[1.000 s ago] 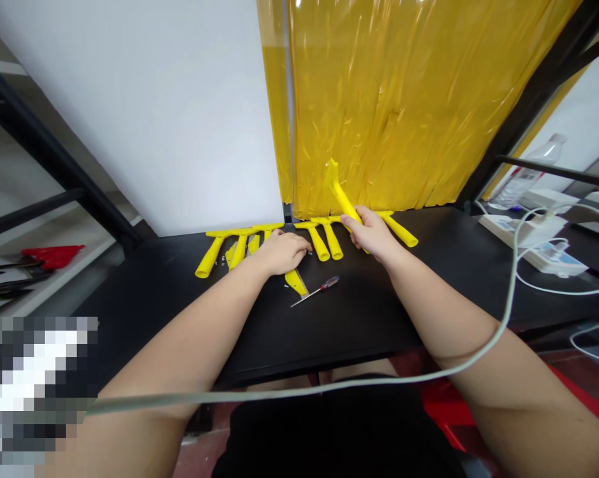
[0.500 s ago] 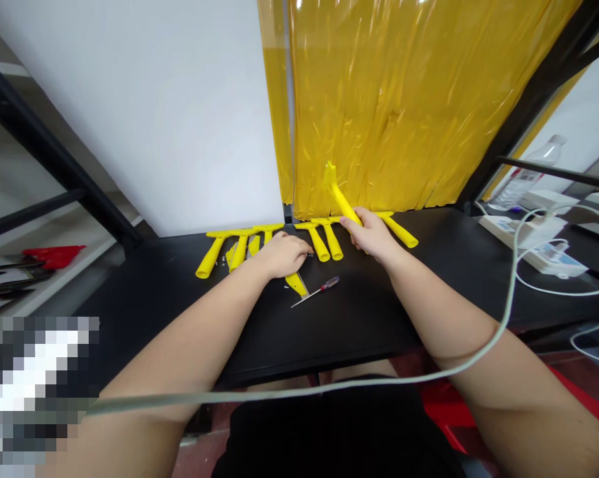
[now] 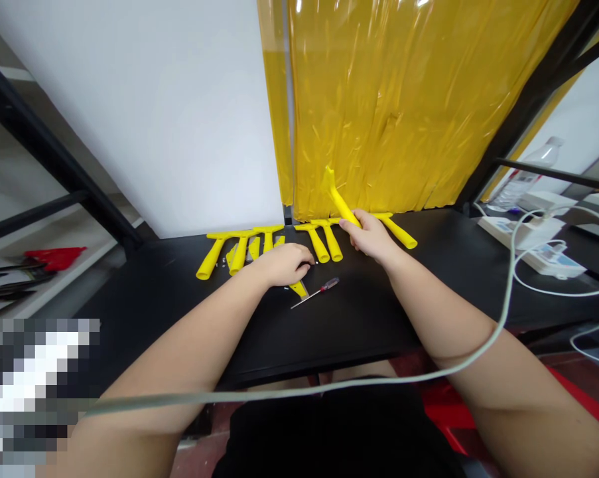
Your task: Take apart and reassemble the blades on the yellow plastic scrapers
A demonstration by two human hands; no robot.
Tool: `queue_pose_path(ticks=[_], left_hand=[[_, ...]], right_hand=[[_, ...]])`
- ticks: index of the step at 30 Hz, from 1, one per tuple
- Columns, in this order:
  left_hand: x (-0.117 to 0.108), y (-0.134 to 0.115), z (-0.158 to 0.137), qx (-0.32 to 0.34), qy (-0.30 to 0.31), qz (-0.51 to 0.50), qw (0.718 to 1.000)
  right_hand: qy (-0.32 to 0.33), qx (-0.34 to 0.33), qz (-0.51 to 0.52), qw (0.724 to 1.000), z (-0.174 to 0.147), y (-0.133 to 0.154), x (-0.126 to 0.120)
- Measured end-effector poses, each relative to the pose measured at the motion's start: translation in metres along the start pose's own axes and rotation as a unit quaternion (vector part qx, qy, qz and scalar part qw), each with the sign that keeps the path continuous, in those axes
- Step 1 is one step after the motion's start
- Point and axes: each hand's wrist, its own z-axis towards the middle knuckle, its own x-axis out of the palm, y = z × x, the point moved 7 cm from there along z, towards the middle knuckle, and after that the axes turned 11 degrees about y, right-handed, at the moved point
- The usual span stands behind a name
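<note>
My right hand [image 3: 369, 234] is closed round a yellow plastic scraper handle [image 3: 339, 202], its head tilted up and to the left above the table. My left hand [image 3: 286, 264] is low over the tabletop, fingers curled and thumb close to the index fingertip; anything pinched there is too small to make out. Beside those fingertips lies a tiny screw [image 3: 317, 263]. A flat yellow blade piece [image 3: 298, 289] sticks out from under the left hand. A screwdriver [image 3: 324, 288] with a clear, reddish handle lies just in front, its shaft tip near that piece.
More yellow scraper handles [image 3: 210, 259] lie along the back of the black table [image 3: 369, 318], in groups left and right. A white power strip [image 3: 538, 245] and a bottle [image 3: 528, 172] are at right. A pale cable [image 3: 379, 381] crosses before my arms.
My left hand has shifted slightly down, its fingers more curled and its thumb now showing. The handle in my right hand has dipped a little.
</note>
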Motion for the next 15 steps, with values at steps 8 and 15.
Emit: queue_pose_path(ticks=[8, 15], left_hand=[[0.004, 0.001, 0.002, 0.002, -0.005, -0.003, 1.0], [0.005, -0.009, 0.002, 0.042, 0.003, -0.004, 0.999]], right_hand=[[0.001, 0.0, -0.017, 1.0, 0.0, 0.0, -0.001], [0.005, 0.002, -0.032, 0.999, 0.001, 0.0, -0.001]])
